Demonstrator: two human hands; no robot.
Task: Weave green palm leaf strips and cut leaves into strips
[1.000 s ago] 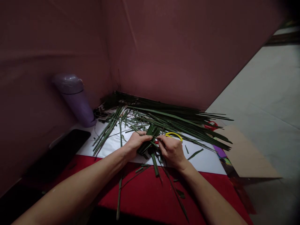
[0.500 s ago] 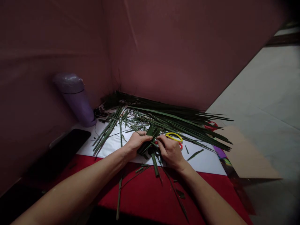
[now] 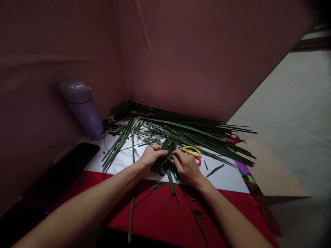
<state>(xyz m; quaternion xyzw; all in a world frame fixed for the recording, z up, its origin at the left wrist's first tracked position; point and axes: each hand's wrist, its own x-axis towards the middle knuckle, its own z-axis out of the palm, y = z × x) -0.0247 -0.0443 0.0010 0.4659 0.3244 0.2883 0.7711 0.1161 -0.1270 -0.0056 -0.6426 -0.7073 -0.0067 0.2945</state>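
Note:
Between my two hands is a small bundle of woven green leaf strips (image 3: pixel 164 159), with loose ends hanging down over the table's front. My left hand (image 3: pixel 150 159) grips its left side, thumb pressed on top. At its right side, my right hand (image 3: pixel 186 165) is closed in a pinch on a leaf strip. Just behind my right hand lies a pair of scissors (image 3: pixel 191 151) with yellow and red handles; its blades are hidden. Cut leaf pieces (image 3: pixel 148 132) are scattered behind the bundle.
A pile of long green leaves (image 3: pixel 196 129) lies along the wall, tips past the right edge. A purple bottle (image 3: pixel 86 112) and a dark phone-like slab (image 3: pixel 74 158) are on the left. White paper (image 3: pixel 227 181) covers the red cloth (image 3: pixel 165 220). Cardboard (image 3: pixel 276 172) sits at right.
My right hand has shifted very slightly at the strip, showing a bit more of the scissors' red handle. Otherwise hands and bundle look the same.

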